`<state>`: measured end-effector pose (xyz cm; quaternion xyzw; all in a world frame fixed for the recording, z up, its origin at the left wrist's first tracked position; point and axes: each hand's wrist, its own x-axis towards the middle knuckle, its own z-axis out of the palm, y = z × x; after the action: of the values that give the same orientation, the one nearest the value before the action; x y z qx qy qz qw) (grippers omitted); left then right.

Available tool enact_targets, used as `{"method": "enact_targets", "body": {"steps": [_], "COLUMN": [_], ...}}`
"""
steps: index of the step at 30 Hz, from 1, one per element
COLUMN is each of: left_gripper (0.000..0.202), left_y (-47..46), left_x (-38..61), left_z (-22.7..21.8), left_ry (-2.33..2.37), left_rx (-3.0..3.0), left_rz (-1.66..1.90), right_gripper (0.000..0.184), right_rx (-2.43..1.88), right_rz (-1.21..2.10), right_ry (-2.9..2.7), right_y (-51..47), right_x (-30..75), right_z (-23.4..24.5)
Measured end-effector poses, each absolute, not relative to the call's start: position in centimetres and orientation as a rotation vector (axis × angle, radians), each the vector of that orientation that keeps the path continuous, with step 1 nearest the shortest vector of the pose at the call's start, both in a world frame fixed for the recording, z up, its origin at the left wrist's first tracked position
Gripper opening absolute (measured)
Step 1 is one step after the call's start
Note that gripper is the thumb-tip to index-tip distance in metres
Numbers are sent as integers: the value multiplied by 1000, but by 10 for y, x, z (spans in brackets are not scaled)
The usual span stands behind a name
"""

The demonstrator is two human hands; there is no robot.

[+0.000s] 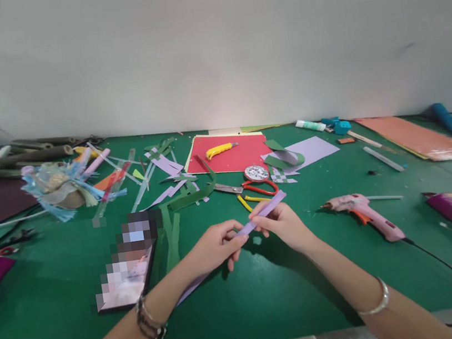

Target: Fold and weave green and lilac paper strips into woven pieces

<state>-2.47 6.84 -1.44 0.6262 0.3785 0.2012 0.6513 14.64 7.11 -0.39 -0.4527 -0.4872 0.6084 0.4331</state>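
A lilac paper strip (262, 213) is pinched between the left hand (215, 245) and the right hand (283, 223) above the green table (269, 298). Red-handled scissors (249, 187) are seen at twelve o'clock of the hands, and a pink glue gun (362, 212) is laid at three o'clock.

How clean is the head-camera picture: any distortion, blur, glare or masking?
Head view: wide-angle bowing curves the white partition; the left hand, right hand and lilac paper strip are sharp; soft shadows fall on the green mat under the hands; pixelated blocks mask the phone and the far-left edge; no strong glare.
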Motion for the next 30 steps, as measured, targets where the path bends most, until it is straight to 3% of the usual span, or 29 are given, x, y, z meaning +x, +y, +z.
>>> {"method": "enact_targets", "body": {"steps": [30], "left_gripper": [27], "left_y": [64], "left_x": [-22], "left_z": [-13], "left_ry": [937], "left_rx": [1605], "left_rz": [328], "right_gripper": [21], "right_rx": [-1242], "right_rz": [1389], "right_ry": [-1427], "right_y": [73], "right_x": [154], "right_z": [0]}}
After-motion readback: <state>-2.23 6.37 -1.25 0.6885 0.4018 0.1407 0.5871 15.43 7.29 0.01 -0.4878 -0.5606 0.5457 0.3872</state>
